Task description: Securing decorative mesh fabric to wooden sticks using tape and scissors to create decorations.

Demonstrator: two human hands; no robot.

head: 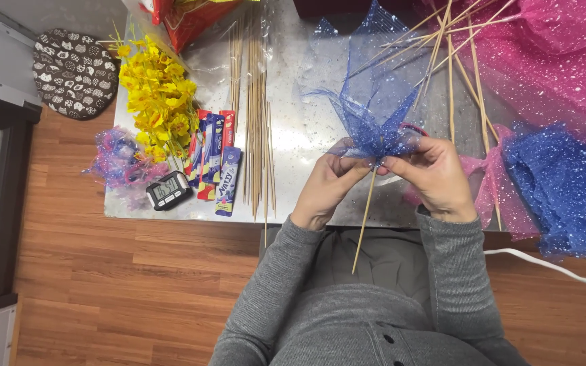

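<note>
Both hands pinched the gathered base of a blue glitter mesh flower (373,129) on a thin wooden skewer (364,227): left hand (325,186) fingers closed on the left of the knot, right hand (435,177) fingers closed on the right. The mesh looked light, soft and springy, the skewer stiff but snappable, so the pinch point seemed the best hold. Loose skewers (256,115) lay well left of the fingers, pink mesh (557,61) crowded the right, and the table edge (191,215) ran just below the wrists.
</note>
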